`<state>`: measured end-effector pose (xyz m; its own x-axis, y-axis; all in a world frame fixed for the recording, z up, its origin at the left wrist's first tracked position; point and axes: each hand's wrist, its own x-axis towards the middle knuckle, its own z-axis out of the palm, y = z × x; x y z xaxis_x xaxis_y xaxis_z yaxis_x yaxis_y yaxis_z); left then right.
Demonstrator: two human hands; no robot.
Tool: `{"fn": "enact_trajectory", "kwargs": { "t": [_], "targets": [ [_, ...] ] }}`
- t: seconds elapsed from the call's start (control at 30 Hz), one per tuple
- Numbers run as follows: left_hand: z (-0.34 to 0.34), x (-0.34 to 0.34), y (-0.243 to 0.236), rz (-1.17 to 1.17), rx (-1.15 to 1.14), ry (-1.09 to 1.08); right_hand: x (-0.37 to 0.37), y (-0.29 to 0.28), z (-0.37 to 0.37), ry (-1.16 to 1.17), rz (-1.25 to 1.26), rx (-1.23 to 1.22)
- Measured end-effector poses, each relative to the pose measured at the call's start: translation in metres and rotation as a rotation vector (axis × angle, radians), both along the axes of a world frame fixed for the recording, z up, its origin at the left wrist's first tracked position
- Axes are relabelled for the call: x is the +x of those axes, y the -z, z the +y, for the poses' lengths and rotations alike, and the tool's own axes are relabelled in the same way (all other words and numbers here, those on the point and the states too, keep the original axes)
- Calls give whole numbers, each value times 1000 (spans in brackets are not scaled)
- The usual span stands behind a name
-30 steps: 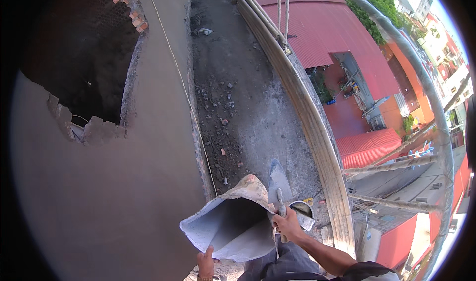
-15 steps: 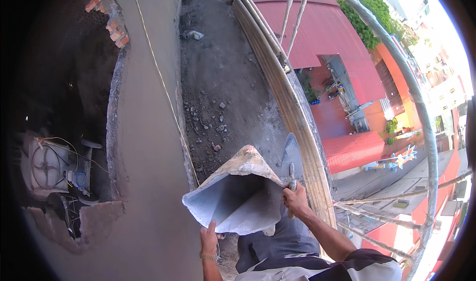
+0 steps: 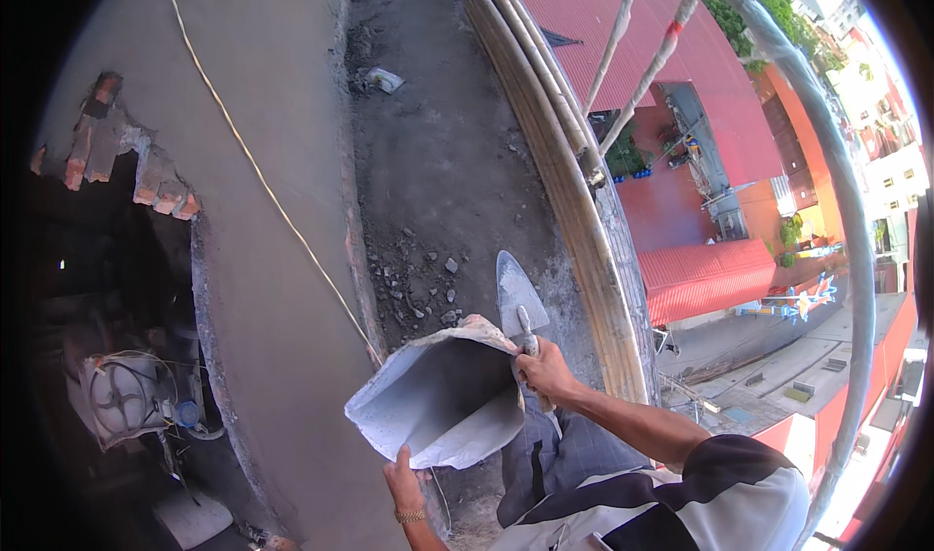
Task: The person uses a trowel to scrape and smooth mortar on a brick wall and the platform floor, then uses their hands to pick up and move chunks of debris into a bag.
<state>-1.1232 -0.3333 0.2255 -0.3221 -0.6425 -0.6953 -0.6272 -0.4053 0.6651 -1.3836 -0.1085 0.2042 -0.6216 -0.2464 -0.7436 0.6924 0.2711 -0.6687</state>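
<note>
A: Trowel (image 3: 518, 296) in the right hand (image 3: 547, 371), fingers wrapped tight round the handle, grey blade pointing up and away over the ledge (image 3: 438, 162).

B: Left hand?

A: Left hand (image 3: 407, 476) low in frame, gripping the near bottom edge of the mortar board (image 3: 438, 395). Fingers curl under it, thumb side up. Thin bracelet on that wrist.

B: Board position?

A: Flat grey board, held tilted, between the two hands, just in front of the person's legs. Far corner touches or sits right by the right hand and trowel handle. Its top rim is crusted with light mortar. Can't tell if any wet mortar lies on it.

B: Surroundings?

A: Rendered grey wall (image 3: 263, 288) on the left, with a yellow string line (image 3: 255, 167) running diagonally down it. Ragged hole (image 3: 107, 288) in the wall, broken red bricks (image 3: 97, 152) along its top edge, dark room behind with a fan (image 3: 122, 395) visible. Ledge is dirty concrete with loose rubble (image 3: 428, 284) near the trowel blade. Bundle of bamboo poles (image 3: 559, 181) lies along the outer edge. Scaffold pole (image 3: 827, 181) curves down on the right. Red roofs (image 3: 710, 279) far below.

B: Clothing?

A: Striped dark-and-white shirt, grey trousers.
</note>
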Motion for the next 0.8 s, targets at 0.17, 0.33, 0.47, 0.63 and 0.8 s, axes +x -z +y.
{"fn": "enact_trajectory", "kwargs": {
  "t": [0.17, 0.33, 0.47, 0.63, 0.8],
  "targets": [
    [-35, -142, 13, 61, -98, -37, -160, 12, -60, -9, 67, -91],
    [-76, -283, 32, 158, -30, 17, -322, 34, -99, 99, 102, -135],
    [-113, -421, 40, 174, -83, 99, -457, 44, -121, 145, 111, -218],
    [-152, -614, 64, 179, -106, 260, -637, 51, -158, 135, 165, -210],
    [-149, -742, 129, 137, -87, 400, -769, 107, -148, 168, 156, -179]
  ]
}}
